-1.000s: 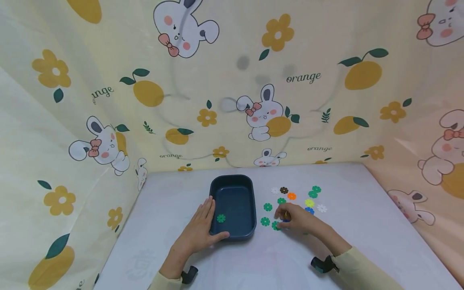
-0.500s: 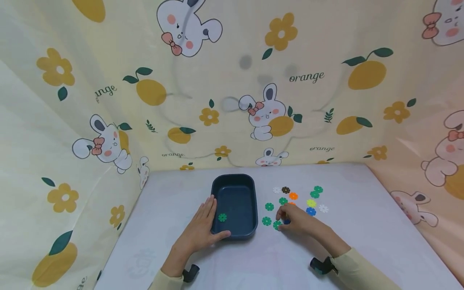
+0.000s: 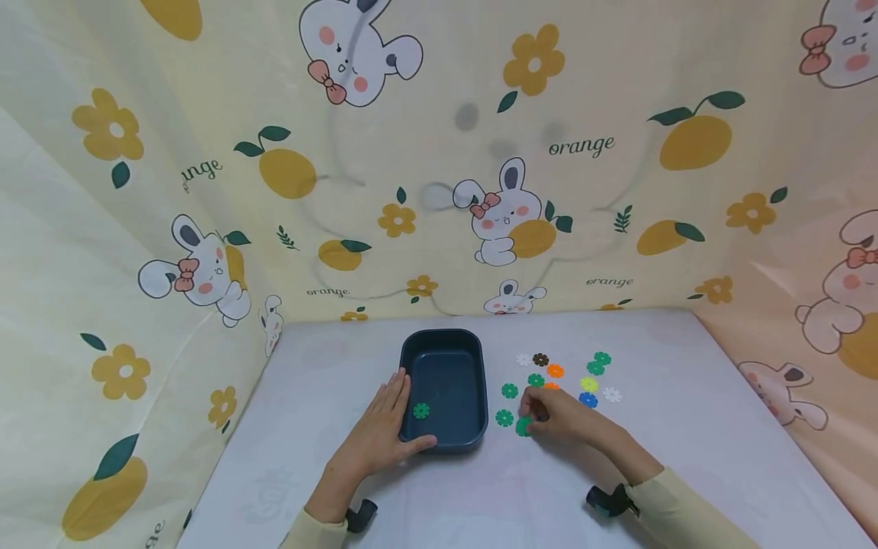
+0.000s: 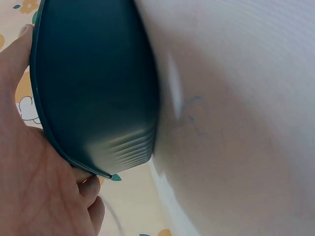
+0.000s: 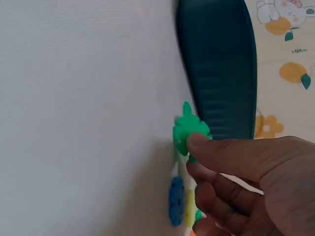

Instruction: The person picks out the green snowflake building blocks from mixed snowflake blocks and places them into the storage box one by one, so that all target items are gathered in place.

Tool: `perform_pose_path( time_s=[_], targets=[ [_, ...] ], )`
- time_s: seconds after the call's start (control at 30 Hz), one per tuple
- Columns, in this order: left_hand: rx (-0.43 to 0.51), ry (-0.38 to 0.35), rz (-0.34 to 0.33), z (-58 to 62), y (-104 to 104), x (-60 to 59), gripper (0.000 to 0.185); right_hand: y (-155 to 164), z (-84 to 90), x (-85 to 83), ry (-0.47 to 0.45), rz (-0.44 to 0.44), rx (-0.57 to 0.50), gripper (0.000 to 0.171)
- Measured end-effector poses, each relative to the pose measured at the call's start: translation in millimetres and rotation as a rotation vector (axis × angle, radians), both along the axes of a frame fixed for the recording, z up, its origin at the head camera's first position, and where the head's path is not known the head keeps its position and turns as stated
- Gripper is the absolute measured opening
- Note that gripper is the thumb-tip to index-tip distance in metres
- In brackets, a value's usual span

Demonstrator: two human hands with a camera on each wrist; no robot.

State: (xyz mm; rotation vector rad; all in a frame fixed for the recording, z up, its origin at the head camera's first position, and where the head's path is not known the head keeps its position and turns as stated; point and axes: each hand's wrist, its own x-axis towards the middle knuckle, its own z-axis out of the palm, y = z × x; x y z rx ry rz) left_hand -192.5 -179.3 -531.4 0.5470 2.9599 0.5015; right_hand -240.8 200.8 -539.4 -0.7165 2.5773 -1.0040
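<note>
A dark blue tray (image 3: 475,381) sits on the white table with one green flower piece (image 3: 421,410) inside. My left hand (image 3: 392,418) lies with straight fingers along the tray's left wall, thumb at the near corner. In the left wrist view the left hand's palm (image 4: 34,187) presses the tray's rim (image 4: 93,83). My right hand (image 3: 531,422) pinches a green flower piece (image 3: 523,426) just right of the tray. In the right wrist view the right hand's fingertips (image 5: 197,143) grip that green flower piece (image 5: 188,129), its edge tilted off the table.
Several flower pieces lie beyond the right hand: green ones (image 3: 509,390), an orange one (image 3: 555,371), a blue one (image 3: 588,399), a white one (image 3: 611,394), a brown one (image 3: 540,358). Another blue piece (image 5: 175,199) shows under the right hand. Printed fabric walls (image 3: 439,191) enclose the table.
The right hand's fingers have closed in on the near green flower piece and cover the blue piece beside it. The left hand and the tray have stayed put.
</note>
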Motion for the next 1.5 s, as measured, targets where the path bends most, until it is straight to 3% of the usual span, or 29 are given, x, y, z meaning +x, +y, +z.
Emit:
perform_pose_path(
  time_s=[0.43,0.67,0.83,1.0,1.5],
  targets=[
    [0.017,0.006,0.001,-1.1,0,0.5,0.121,-6,38.8,-18.6,-0.042,0.009,-0.235,0.011],
    [0.028,0.000,-0.001,1.5,0,1.2,0.120,-37,51.9,-29.0,-0.075,-0.021,-0.349,0.012],
    [0.039,-0.008,-0.008,3.5,-1,1.1,0.120,-65,59.1,-35.5,-0.114,0.028,-0.438,0.017],
    [0.036,-0.002,-0.014,2.2,-1,0.9,0.120,-92,53.9,-48.5,-0.091,0.065,-0.407,0.017],
    [0.031,-0.009,-0.015,1.0,-4,-0.4,0.122,-150,23.1,-84.1,-0.031,0.046,-0.236,0.012]
  ],
)
